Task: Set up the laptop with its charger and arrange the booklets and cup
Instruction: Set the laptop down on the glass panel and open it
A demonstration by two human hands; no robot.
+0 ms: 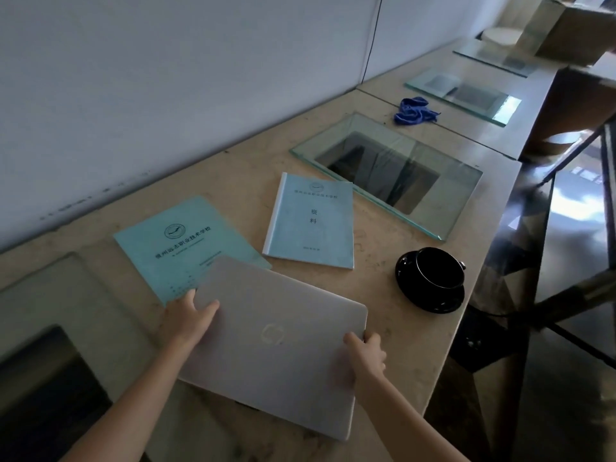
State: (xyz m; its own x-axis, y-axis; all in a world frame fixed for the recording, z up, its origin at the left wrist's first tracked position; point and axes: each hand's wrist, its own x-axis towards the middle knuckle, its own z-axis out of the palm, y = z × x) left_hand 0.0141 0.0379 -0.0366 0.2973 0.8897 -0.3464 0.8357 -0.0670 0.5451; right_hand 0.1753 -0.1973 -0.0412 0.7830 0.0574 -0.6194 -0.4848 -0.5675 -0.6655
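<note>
Long beige counter (393, 295) runs along a pale wall (166, 78), from lower left to upper right. Surface scuffed.

Glass pane (440, 208), greenish edges, lies flat on the counter over a dark rectangular opening, right of centre. Further panes of the same kind sit farther along the counter (details blurred).

Closed silver laptop (276, 341), lid up with round logo visible, lies near the front of the counter, turned at an angle. Its far left corner overlaps the lower edge of the teal booklet (180, 241), which lies flat and skewed just beyond it. Second booklet, pale blue booklet (311, 221), flat on the counter just right of the teal one, apart from the laptop, white spine strip to the left.

Black cup (440, 268) stands upright on a black saucer (413, 288), right of the laptop and near the counter's front edge; handle points right. Not touching laptop or booklets.

Left hand (186, 318): fingers lie over the laptop's left edge, thumb on the lid — grasping the laptop. Right hand (366, 355): wrapped around the laptop's near right corner, thumb on top, fingers curled over the edge — also grasping it.

Crumpled blue cloth (415, 110) lies on the counter well beyond the glass pane.

No charger identified in view.
</note>
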